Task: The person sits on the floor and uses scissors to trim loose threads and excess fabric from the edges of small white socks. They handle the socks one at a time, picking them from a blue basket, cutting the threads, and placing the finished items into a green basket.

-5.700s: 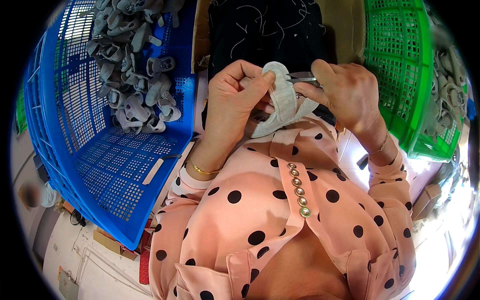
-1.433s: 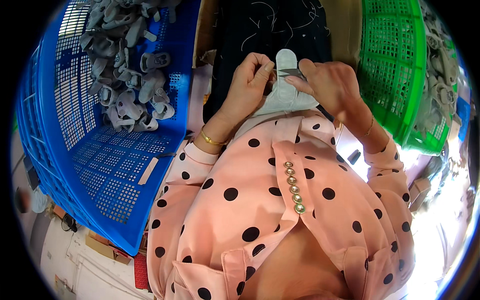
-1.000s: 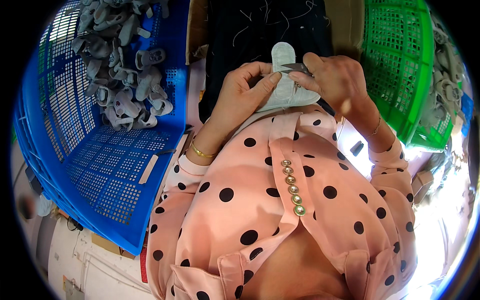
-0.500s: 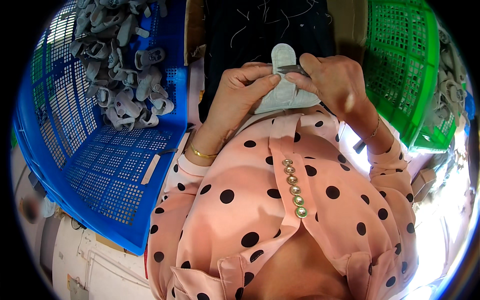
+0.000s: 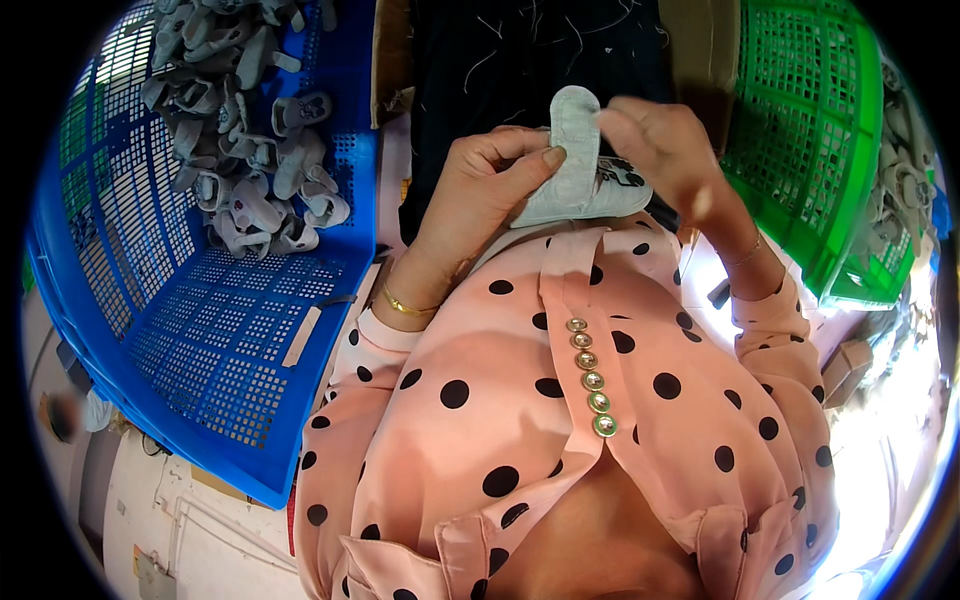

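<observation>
Left hand pinches pale shoe; blue basket left of shoe, grey shoes heaped inside; green basket right; right hand blurred just right, hold I can't tell; shoe mid-work, I judge, remainder unclear.

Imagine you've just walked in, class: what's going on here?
A person in a dotted pink blouse is handling a pale shoe piece. The left hand pinches it at its raised strap. The right hand, blurred, is close beside the strap; whether it holds anything is unclear. At left, a blue basket contains many grey shoe pieces; at right is a green basket, with similar pieces visible beyond its wall.
</observation>
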`<state>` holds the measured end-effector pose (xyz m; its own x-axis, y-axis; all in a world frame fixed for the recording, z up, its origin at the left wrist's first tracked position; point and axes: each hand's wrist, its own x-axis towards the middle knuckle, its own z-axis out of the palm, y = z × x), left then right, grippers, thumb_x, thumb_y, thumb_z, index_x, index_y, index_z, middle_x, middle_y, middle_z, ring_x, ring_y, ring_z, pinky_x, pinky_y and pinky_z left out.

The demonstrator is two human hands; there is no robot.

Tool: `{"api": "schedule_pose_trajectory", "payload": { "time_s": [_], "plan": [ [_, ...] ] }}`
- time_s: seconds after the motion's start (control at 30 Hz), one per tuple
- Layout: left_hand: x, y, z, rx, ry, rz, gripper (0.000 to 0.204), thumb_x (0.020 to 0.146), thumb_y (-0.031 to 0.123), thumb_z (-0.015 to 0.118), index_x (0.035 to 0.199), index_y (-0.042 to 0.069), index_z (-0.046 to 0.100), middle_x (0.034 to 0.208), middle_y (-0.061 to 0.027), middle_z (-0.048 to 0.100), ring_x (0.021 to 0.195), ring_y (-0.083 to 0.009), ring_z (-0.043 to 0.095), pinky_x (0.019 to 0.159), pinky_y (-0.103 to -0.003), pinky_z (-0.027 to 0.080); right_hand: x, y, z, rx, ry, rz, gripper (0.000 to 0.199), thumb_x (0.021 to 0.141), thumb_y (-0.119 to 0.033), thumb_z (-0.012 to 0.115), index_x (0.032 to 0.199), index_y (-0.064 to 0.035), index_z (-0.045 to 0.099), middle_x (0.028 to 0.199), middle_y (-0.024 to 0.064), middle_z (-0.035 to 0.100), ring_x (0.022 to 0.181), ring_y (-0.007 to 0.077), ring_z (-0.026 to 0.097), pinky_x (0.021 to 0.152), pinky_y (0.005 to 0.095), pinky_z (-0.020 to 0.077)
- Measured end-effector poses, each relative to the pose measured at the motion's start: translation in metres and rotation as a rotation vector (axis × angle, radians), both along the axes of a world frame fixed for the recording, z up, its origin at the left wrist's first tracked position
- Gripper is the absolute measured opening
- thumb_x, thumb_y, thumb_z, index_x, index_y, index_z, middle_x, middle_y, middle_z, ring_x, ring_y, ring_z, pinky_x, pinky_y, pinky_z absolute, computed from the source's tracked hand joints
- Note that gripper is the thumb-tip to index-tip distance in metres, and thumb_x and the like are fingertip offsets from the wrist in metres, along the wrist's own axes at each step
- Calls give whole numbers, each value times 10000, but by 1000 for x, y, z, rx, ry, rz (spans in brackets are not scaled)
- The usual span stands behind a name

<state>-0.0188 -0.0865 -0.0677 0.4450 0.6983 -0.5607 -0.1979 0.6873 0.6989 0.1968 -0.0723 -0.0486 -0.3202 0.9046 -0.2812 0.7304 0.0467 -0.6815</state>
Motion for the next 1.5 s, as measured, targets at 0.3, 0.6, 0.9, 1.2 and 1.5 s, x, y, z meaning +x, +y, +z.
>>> {"api": "schedule_pose_trajectory", "payload": {
  "time_s": [0.3, 0.6, 0.9, 1.2, 1.5],
  "plan": [
    [11, -4, -1, 536, 359, 32, 166, 933, 168, 642, 954, 9, 684, 723, -5, 660, 582, -38, 551, 496, -180, 386, -19, -6, 4, -270, 346, -198, 235, 945, -196, 620, 880, 28, 593, 640, 66, 557, 606, 70, 559, 551, 256, 465],
    [-19, 23, -16, 664, 465, 175, 203, 998, 158, 546, 1102, 3, 624, 955, -77, 697, 890, -113, 659, 781, -235, 512, -16, -1, 17, -410, 452, -305, 347, 975, -314, 554, 866, 13, 599, 646, 7, 542, 603, 50, 482, 559, 229, 416],
    [-6, 1, 3, 582, 468, -259, 194, 896, 164, 698, 1008, 6, 690, 931, -41, 650, 790, -74, 588, 708, -215, 474, -22, 0, 6, -465, 555, -375, 324, 977, -293, 535, 813, -15, 560, 603, -42, 417, 551, 45, 363, 516, 229, 344],
    [-2, -3, 1, 741, 454, 83, 198, 868, 129, 677, 1054, 64, 689, 872, -72, 685, 753, -202, 636, 656, -294, 502, -23, 2, 2, -504, 587, -473, 305, 973, -263, 535, 796, -15, 544, 586, -59, 376, 539, 25, 322, 487, 220, 303],
    [2, -1, -8, 1268, 705, -61, 207, 735, 123, 789, 905, 71, 683, 825, -43, 626, 817, -234, 583, 682, -325, 490, -24, 2, -5, -534, 559, -472, 305, 969, -280, 552, 843, -3, 564, 583, -44, 390, 536, 37, 334, 498, 219, 331]
  ]
}}
